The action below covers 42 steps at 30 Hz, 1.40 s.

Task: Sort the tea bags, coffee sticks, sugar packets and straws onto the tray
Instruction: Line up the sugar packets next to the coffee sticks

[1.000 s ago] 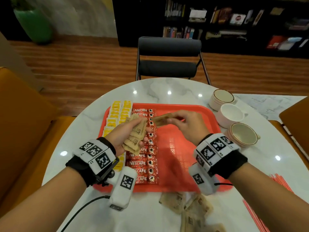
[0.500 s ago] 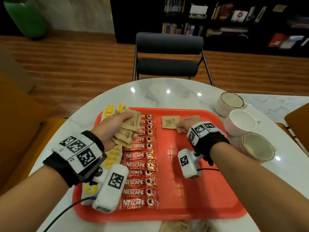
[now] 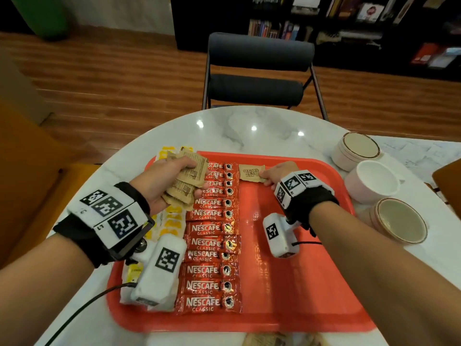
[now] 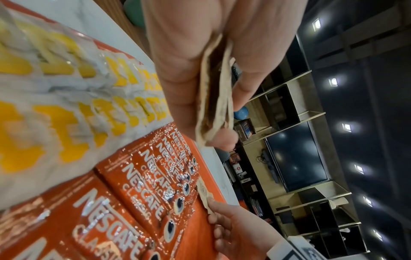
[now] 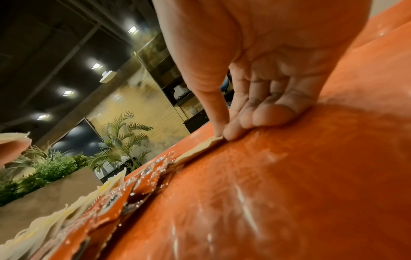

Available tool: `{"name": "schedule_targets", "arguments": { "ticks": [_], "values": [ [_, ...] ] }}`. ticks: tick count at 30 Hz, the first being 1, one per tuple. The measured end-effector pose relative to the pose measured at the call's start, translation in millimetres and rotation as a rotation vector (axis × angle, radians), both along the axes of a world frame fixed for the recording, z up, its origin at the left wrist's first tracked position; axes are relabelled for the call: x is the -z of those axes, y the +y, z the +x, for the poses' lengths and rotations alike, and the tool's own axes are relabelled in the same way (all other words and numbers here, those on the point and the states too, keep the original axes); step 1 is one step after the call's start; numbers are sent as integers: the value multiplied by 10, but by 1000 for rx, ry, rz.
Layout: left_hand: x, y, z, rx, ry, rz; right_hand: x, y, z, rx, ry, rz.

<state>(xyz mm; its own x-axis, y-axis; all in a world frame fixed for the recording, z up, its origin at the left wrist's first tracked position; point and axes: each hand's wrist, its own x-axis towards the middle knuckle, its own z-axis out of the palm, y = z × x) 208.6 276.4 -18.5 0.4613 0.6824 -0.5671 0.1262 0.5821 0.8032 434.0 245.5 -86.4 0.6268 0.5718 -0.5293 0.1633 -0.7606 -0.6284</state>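
A red tray [image 3: 311, 283] lies on the round marble table. Down its left side runs a column of yellow-and-white tea bags [image 3: 172, 221], then a column of red Nescafe coffee sticks [image 3: 212, 243]. My left hand [image 3: 164, 181] hovers over the far end of those columns and grips a fanned stack of brown sugar packets [image 3: 187, 182] [image 4: 217, 98]. One brown sugar packet [image 3: 251, 172] lies flat on the tray just right of the top coffee stick. My right hand [image 3: 277, 174] pinches its right edge between thumb and fingertips [image 5: 229, 133], its knuckles resting on the tray.
Three cups stand right of the tray: a lidded one [image 3: 355, 151], a white one [image 3: 374, 181] and a beige-lined one [image 3: 399, 221]. More brown packets [image 3: 272, 339] lie on the table by the tray's near edge. A dark chair [image 3: 257, 73] faces the table's far side.
My right hand carried one sugar packet from the left hand's stack down onto the tray beside the coffee sticks. The left hand stayed put with its stack. The head view moved closer to the tray.
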Motion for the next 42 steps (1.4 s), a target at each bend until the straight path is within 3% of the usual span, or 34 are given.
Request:
{"name": "schedule_targets", "arguments": {
  "ticks": [7, 18, 23, 28, 30, 33, 35, 38, 42],
  "values": [
    [16, -21, 17, -11, 4, -4, -20, -18, -6, 39, 43, 30],
    [0, -77, 76, 26, 4, -23, -60, -109, 42, -72, 55, 95],
    [4, -116, 98, 35, 2, -29, -52, -117, 30, -19, 68, 139],
    [4, -140, 98, 90, 5, -4, -74, -205, 55, -68, -55, 155],
    [22, -157, 108, 153, 14, 17, -177, -280, -24, -148, 44, 218],
    [52, -208, 167, 176, 41, 61, -387, -391, -195, -284, 393, 293],
    [77, -247, 219, 176, 50, 84, -492, -440, -262, -361, 525, 318],
    [102, -304, 271, 206, 64, 105, -538, -484, -297, -425, 540, 338],
    [97, -325, 265, 215, 85, 57, -606, -509, -300, -324, 456, 421]
  ]
}}
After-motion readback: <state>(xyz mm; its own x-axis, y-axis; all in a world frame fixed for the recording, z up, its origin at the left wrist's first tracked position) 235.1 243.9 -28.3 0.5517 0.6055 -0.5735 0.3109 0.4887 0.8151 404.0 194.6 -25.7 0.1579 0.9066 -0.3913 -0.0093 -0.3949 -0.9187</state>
